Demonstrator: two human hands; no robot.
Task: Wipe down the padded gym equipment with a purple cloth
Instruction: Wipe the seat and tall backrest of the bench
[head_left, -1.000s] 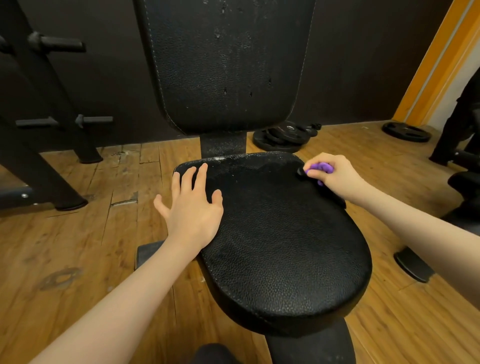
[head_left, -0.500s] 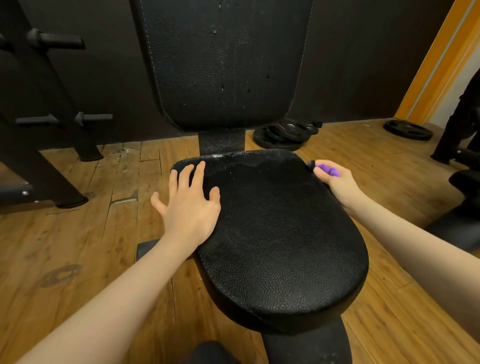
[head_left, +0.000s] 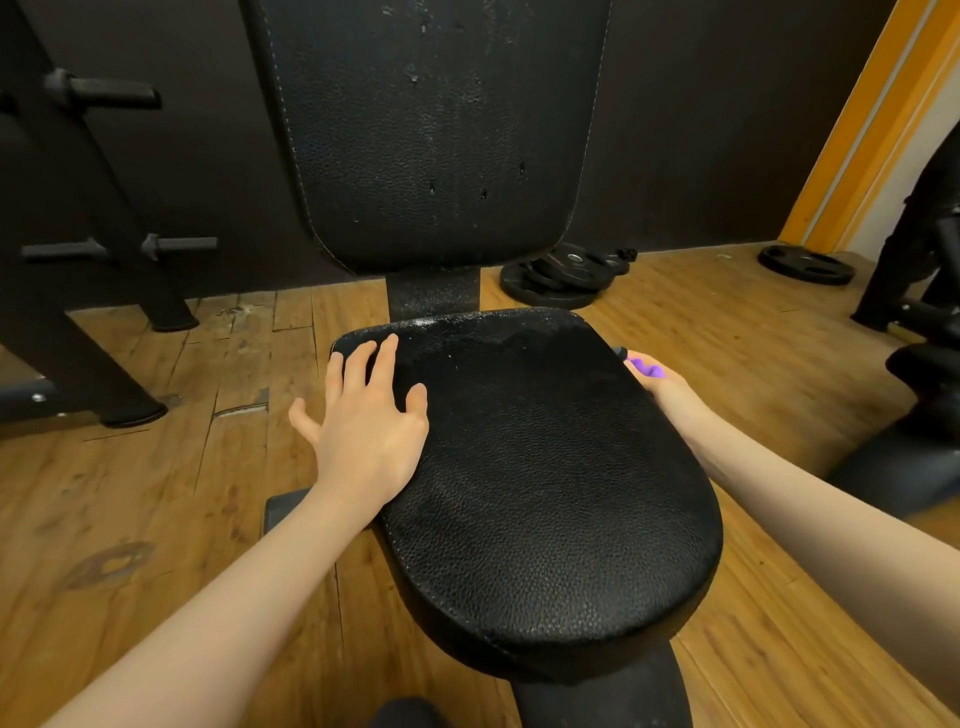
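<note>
A black padded seat (head_left: 545, 493) fills the middle of the head view, with its upright black backrest pad (head_left: 436, 130) behind it. My left hand (head_left: 366, 421) lies flat with spread fingers on the seat's far left corner. My right hand (head_left: 670, 392) is at the seat's right edge, partly below the rim, gripping a bunched purple cloth (head_left: 647, 368). Only a small bit of the cloth shows between the fingers. White specks dot the seat's far edge and the backrest.
Wooden floor (head_left: 156, 493) surrounds the bench. Black weight plates (head_left: 561, 275) lie behind the seat on the right, another plate (head_left: 805, 265) farther right. A black rack with pegs (head_left: 104, 249) stands at left. Dark equipment (head_left: 930, 364) sits at the right edge.
My right hand with the cloth slid from the seat's top right surface outward and down over the right edge. The left hand stayed flat on the seat.
</note>
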